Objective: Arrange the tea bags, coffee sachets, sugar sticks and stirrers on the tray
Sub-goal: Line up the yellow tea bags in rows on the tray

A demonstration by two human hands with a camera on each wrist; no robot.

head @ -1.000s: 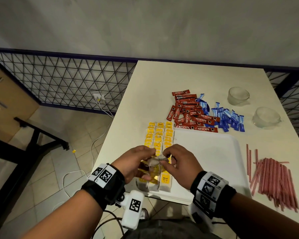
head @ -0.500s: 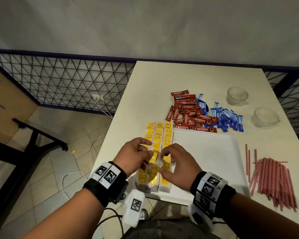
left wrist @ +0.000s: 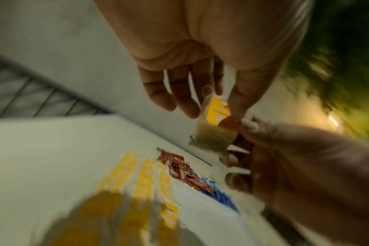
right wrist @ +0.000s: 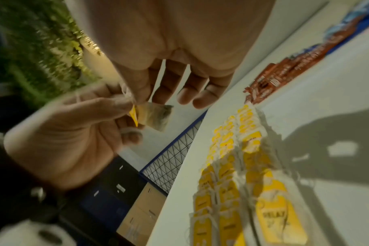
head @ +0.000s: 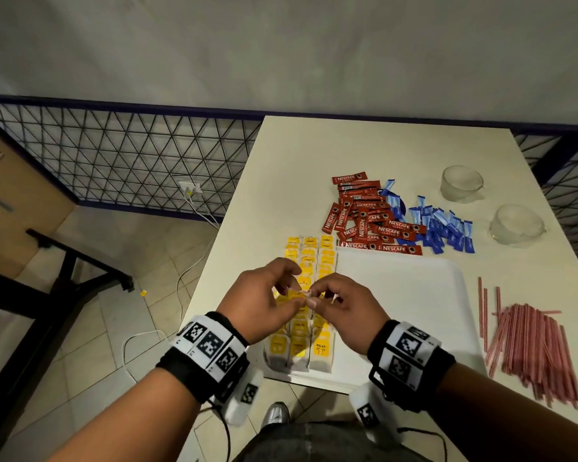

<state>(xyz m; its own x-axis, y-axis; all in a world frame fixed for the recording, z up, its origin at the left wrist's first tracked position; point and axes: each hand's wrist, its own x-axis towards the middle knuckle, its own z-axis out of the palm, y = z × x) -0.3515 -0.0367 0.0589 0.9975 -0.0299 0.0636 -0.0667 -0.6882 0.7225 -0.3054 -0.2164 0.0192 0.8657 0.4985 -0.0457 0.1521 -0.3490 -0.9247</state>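
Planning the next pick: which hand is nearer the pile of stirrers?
Right. The right hand is over the tray's left part, with the stirrers off its right; the left hand is farther left.

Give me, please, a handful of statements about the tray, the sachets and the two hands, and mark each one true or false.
1. Both the left hand and the right hand pinch one tea bag. True.
2. The coffee sachets already lie on the tray. False: they sit in a pile on the table beyond the tray's far edge.
3. Rows of yellow-tagged tea bags lie along the tray's left side. True.
4. The stirrers stand in a glass cup. False: they lie loose on the table to the right of the tray.
5. The blue sugar sticks lie right of the coffee sachets. True.
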